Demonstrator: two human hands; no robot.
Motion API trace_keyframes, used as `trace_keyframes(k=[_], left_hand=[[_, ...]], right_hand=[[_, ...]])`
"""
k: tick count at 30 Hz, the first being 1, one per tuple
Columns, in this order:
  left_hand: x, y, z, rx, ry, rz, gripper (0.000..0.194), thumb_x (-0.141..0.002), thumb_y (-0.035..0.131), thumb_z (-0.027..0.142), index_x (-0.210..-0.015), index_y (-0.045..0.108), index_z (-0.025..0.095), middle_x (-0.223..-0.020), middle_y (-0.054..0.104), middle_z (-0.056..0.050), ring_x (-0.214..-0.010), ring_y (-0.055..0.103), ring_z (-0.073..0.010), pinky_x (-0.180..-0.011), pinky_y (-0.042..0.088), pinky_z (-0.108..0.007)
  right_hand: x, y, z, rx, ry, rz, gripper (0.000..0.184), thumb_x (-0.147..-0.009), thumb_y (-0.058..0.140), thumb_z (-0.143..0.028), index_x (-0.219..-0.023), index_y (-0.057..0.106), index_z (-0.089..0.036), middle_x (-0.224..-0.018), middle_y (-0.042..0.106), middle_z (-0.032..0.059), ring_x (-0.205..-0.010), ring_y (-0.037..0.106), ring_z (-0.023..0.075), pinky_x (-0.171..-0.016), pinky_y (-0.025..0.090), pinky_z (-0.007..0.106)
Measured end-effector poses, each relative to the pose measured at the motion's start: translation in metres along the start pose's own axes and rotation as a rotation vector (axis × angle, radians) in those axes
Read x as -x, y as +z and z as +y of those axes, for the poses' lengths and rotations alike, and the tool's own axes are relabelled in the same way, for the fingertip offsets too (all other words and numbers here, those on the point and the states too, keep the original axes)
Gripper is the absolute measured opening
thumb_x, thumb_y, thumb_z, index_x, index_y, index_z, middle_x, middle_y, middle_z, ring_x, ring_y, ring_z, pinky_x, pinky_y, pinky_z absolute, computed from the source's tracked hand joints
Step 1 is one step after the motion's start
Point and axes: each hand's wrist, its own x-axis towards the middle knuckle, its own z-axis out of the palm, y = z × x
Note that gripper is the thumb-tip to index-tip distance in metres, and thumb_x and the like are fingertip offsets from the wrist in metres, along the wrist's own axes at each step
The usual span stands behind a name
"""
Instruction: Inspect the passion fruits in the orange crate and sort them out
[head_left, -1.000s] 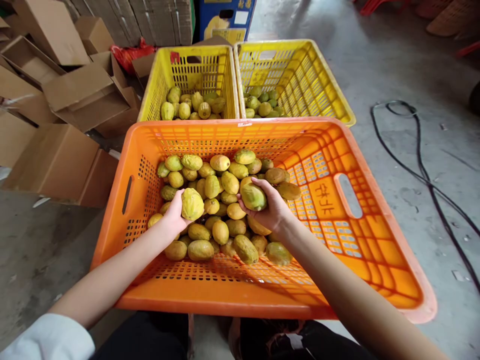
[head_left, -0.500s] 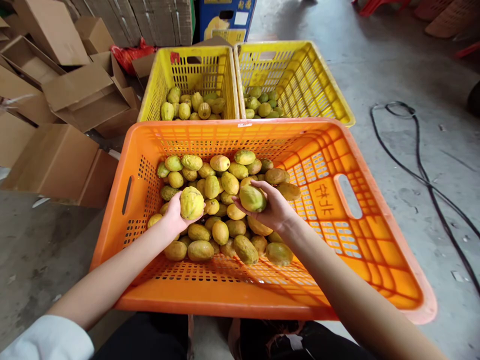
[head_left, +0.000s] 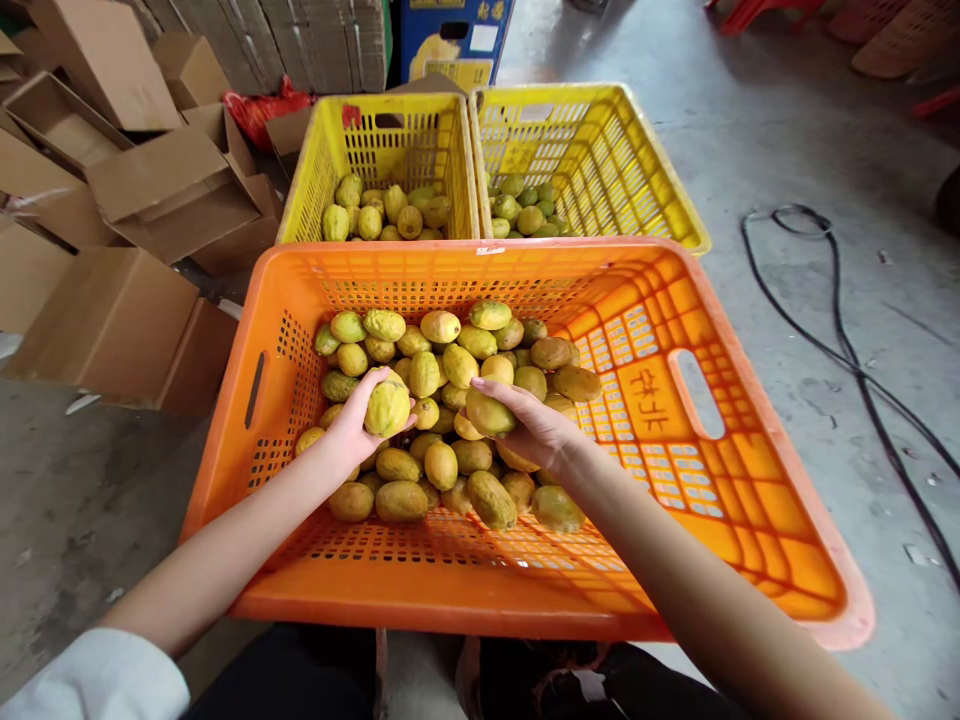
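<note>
My left hand (head_left: 355,425) is closed around a ribbed, yellow-green oval fruit (head_left: 388,407), with the thumb along its upper side. A smoother green-yellow fruit (head_left: 489,413) is gripped in my right hand (head_left: 534,425), thumb on top and the other fingers mostly hidden beneath. Both hands hover over a pile of similar yellow and green fruit (head_left: 401,501) inside a large orange plastic crate (head_left: 465,600). The pile covers the left and middle of the crate floor; some brownish fruit (head_left: 576,383) lies at its right edge.
Behind the orange crate stand two yellow crates, the left one (head_left: 304,190) and the right one (head_left: 637,150), each with fruit inside. Cardboard boxes (head_left: 112,320) are heaped at left. A black cable (head_left: 840,330) lies on the floor at right. A blue box (head_left: 454,40) stands at the back.
Both hands have turned the fruit they hold. My right hand has shifted slightly left and tipped its fruit, and my left thumb now lies higher over its fruit.
</note>
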Motion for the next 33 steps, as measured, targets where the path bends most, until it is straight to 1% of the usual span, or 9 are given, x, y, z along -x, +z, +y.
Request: trace_keyframes(k=[4,8,10,15,19,22,26,30,33], left_hand=[[0.003,0.001,0.0,0.049,0.035,0.013,0.01,-0.101,0.064,0.03,-0.094,0.066,0.022,-0.087,0.072,-0.001,-0.076,0.072,-0.0166,-0.078,0.069,-0.04],[0.004,0.003,0.001,0.053,0.024,0.006,0.008,-0.1,0.068,0.03,-0.101,0.068,0.023,-0.095,0.074,-0.003,-0.081,0.072,-0.0182,-0.079,0.069,-0.039],[0.004,0.003,0.001,0.048,0.013,-0.015,0.009,-0.101,0.067,0.03,-0.102,0.068,0.021,-0.096,0.075,-0.004,-0.083,0.073,-0.0188,-0.08,0.068,-0.037],[0.001,0.0,-0.002,0.014,0.008,-0.151,0.02,-0.105,0.059,0.03,-0.113,0.072,0.017,-0.105,0.078,-0.01,-0.099,0.077,-0.0234,-0.086,0.066,-0.035],[0.005,0.001,-0.004,-0.004,0.002,-0.199,0.025,-0.106,0.056,0.029,-0.12,0.072,0.016,-0.108,0.079,-0.012,-0.107,0.077,-0.0265,-0.091,0.065,-0.038],[0.009,0.004,-0.003,0.008,-0.002,-0.212,0.027,-0.105,0.057,0.03,-0.122,0.073,0.016,-0.105,0.079,-0.012,-0.104,0.078,-0.0273,-0.089,0.066,-0.039],[0.01,0.004,-0.002,0.022,0.004,-0.232,0.024,-0.1,0.069,0.035,-0.118,0.071,0.019,-0.101,0.077,-0.009,-0.09,0.079,-0.0256,-0.077,0.069,-0.039],[0.009,0.003,-0.002,0.024,-0.011,-0.184,0.018,-0.096,0.071,0.023,-0.113,0.069,0.017,-0.095,0.076,-0.009,-0.076,0.076,-0.0211,-0.065,0.068,-0.034],[0.008,0.004,-0.001,0.051,0.027,-0.169,0.01,-0.096,0.065,0.016,-0.106,0.069,0.017,-0.093,0.076,-0.007,-0.076,0.075,-0.0184,-0.07,0.069,-0.033]], right_hand=[[-0.004,-0.004,0.002,-0.008,-0.044,0.007,0.012,-0.087,0.074,-0.011,-0.087,0.071,-0.022,-0.084,0.075,0.0012,-0.075,0.069,0.0154,-0.07,0.064,0.025],[-0.005,-0.006,0.001,0.015,-0.055,0.018,0.011,-0.089,0.071,-0.012,-0.085,0.071,-0.022,-0.077,0.07,-0.002,-0.068,0.063,0.0126,-0.055,0.054,0.019],[-0.005,-0.005,0.0,0.013,-0.045,0.035,0.01,-0.089,0.071,-0.013,-0.086,0.071,-0.022,-0.079,0.07,-0.0024,-0.067,0.061,0.0124,-0.052,0.052,0.019],[-0.004,-0.002,-0.004,-0.069,0.022,0.058,0.007,-0.095,0.066,-0.018,-0.092,0.071,-0.022,-0.083,0.071,-0.0005,-0.069,0.066,0.0136,-0.059,0.06,0.023],[-0.003,-0.002,-0.007,-0.164,0.098,0.051,0.009,-0.099,0.06,-0.025,-0.097,0.069,-0.021,-0.081,0.072,0.0029,-0.073,0.073,0.0186,-0.066,0.066,0.03],[-0.002,-0.001,-0.01,-0.192,0.119,0.045,0.014,-0.1,0.058,-0.028,-0.101,0.069,-0.02,-0.078,0.071,0.0039,-0.069,0.072,0.0186,-0.063,0.065,0.029],[-0.002,0.0,-0.01,-0.184,0.14,0.075,0.015,-0.103,0.058,-0.032,-0.1,0.068,-0.02,-0.077,0.072,0.0036,-0.066,0.071,0.0184,-0.061,0.065,0.03],[-0.003,0.0,-0.007,-0.228,0.06,0.101,0.007,-0.097,0.071,-0.025,-0.095,0.065,-0.024,-0.083,0.074,0.0002,-0.069,0.072,0.0164,-0.066,0.067,0.029],[-0.003,0.0,-0.006,-0.258,0.033,0.081,0.009,-0.095,0.072,-0.018,-0.095,0.065,-0.024,-0.088,0.075,-0.0007,-0.071,0.072,0.0156,-0.069,0.068,0.03]])
